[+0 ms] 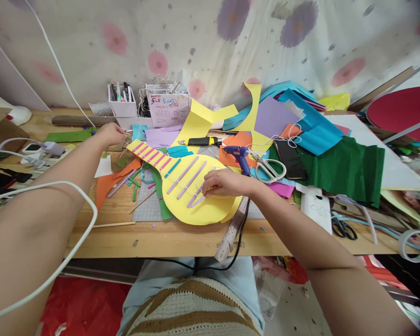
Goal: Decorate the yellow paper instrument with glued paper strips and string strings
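Observation:
A yellow guitar-shaped cutout (182, 210) lies slanted on the table, with pink, blue and lilac strips across its neck and body. My left hand (112, 135) is closed in a pinch just beyond the neck's far end; what its fingertips hold is too small to make out. Over the body, my right hand (221, 183) has its fingers pinched together by the lilac strips (192, 173). Those fingers hide whatever is between them. Beyond the right hand are a blue glue gun (241, 157) and light-handled scissors (270, 170).
A yellow-black utility knife (203, 141) lies behind the cutout. A metal ruler (231, 233) sticks out over the front edge. Felt sheets (343, 172) and a phone (290, 159) are at right. White pen boxes (123, 106) stand behind. A white cable (87, 205) loops across the left.

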`<state>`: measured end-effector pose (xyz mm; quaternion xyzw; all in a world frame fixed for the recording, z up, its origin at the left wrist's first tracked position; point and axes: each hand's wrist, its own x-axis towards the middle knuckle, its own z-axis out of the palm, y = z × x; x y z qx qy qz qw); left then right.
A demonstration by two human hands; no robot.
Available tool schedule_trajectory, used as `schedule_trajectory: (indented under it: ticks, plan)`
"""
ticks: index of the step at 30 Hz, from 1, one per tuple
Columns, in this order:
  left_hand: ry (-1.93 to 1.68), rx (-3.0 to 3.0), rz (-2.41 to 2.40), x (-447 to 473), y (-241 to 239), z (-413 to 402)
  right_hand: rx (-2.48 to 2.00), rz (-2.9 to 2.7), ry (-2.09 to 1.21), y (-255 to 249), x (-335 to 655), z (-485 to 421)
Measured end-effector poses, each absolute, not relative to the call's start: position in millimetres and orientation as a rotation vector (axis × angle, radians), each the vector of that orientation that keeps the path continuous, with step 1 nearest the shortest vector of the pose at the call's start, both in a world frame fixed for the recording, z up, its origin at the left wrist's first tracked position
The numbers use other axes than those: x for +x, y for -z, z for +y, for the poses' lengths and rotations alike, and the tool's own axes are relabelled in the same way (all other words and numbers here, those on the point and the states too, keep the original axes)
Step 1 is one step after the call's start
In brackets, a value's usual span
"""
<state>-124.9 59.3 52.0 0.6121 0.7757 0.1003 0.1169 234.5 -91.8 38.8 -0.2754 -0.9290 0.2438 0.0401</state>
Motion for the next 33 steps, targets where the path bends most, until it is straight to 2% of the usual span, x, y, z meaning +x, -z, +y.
schedule_trajectory:
  ticks: [7,14,17,20,22,24,28,30,33]
  plan:
    - [-0.361,1.771,2.259,-128.7,-50.2,59.4,-0.863,-2.763,-0.774,-47.4,234.4,-94.8]
    - [-0.4,1.69,2.378,-126.8,-65.7,50.2,-0.913,-2.509,-0.979,-62.8,240.2,-95.4]
    - [-0.534,1.61,2.45,-122.6,-72.2,47.3,-0.931,-2.442,-1.023,-64.3,240.6,-92.1]
    - [-0.813,1.64,2.415,-110.4,-81.4,44.8,-0.987,-2.365,-1.114,-63.6,240.4,-88.1]
    - [-0.994,1.751,2.179,-93.0,-88.7,36.2,-1.024,-2.304,-1.182,-62.2,239.9,-86.2]
    - [-0.983,1.815,1.741,-67.3,-93.9,17.7,-1.037,-2.227,-1.251,-60.0,238.7,-84.8]
    - [-0.461,1.828,0.942,-5.4,-85.3,-36.6,-1.028,-2.047,-1.353,-54.9,233.5,-83.1]
    - [-0.423,1.77,0.779,21.1,-72.6,-58.3,-1.021,-1.978,-1.368,-53.7,230.7,-82.9]
    - [-0.569,1.618,0.793,46.7,-56.2,-73.1,-1.013,-1.92,-1.364,-54.7,228.8,-84.2]
